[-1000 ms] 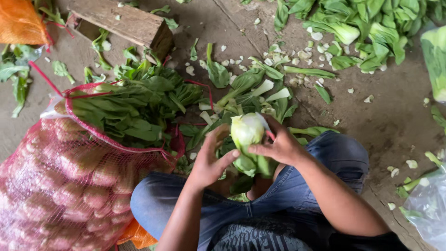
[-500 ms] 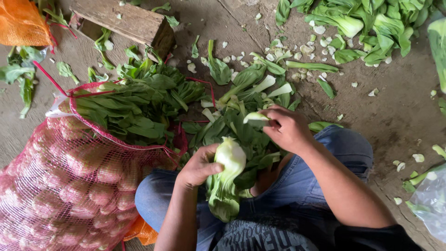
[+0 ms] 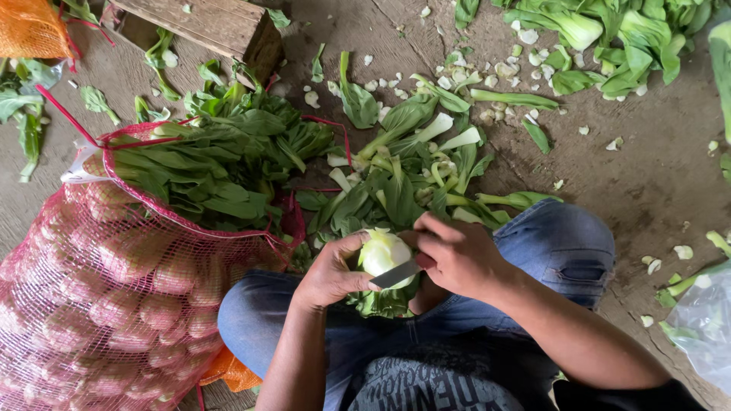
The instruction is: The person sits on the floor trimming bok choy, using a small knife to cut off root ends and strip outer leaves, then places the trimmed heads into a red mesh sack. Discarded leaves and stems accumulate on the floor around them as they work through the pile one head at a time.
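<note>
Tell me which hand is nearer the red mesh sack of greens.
Left. The left hand, gripping the bok choy, sits just beside the red mesh sack. The right hand, holding the knife, is on the bok choy's far side, farther away.

A red mesh sack (image 3: 114,289) packed with trimmed heads lies on the earth floor (image 3: 640,175), leafy greens (image 3: 221,164) spilling from its open mouth. A wooden crate (image 3: 213,27) sits beyond it, an orange net bag (image 3: 30,27) at the corner. Cut leaves (image 3: 411,175) and pale stem scraps (image 3: 487,114) litter the ground; untrimmed heads (image 3: 609,38) are heaped farther off. Clear plastic (image 3: 704,323) shows at the edge.
</note>
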